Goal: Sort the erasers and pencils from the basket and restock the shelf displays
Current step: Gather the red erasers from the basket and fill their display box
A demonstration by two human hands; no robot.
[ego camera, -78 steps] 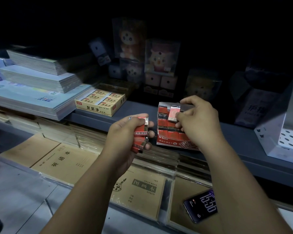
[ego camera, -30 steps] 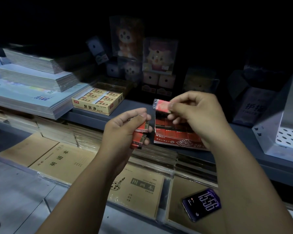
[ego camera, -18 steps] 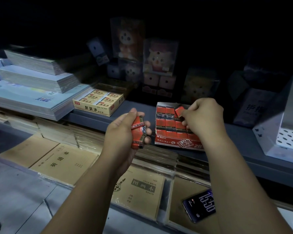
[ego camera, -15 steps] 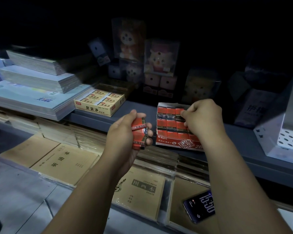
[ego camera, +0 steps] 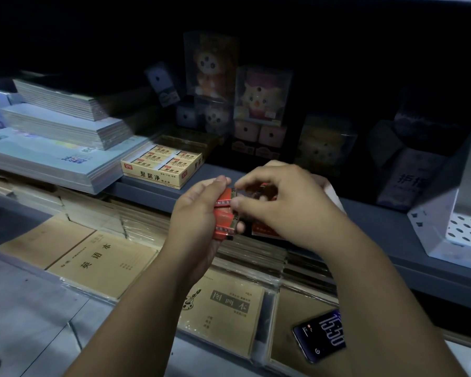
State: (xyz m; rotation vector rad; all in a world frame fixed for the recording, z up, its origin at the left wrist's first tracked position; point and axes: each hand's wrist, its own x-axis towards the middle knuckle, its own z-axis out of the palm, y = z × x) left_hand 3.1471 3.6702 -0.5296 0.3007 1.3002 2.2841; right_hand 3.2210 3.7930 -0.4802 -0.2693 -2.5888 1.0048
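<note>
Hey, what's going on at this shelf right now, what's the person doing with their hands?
A person is restocking erasers. The left hand holds a small stack of red erasers, and the right hand pinches the top eraser between thumb and forefinger, seemingly to lift it off. Just behind the right hand, the red display box sits on the grey shelf, mostly hidden. A yellow eraser box sits further left on the same shelf, with neither hand on it.
</note>
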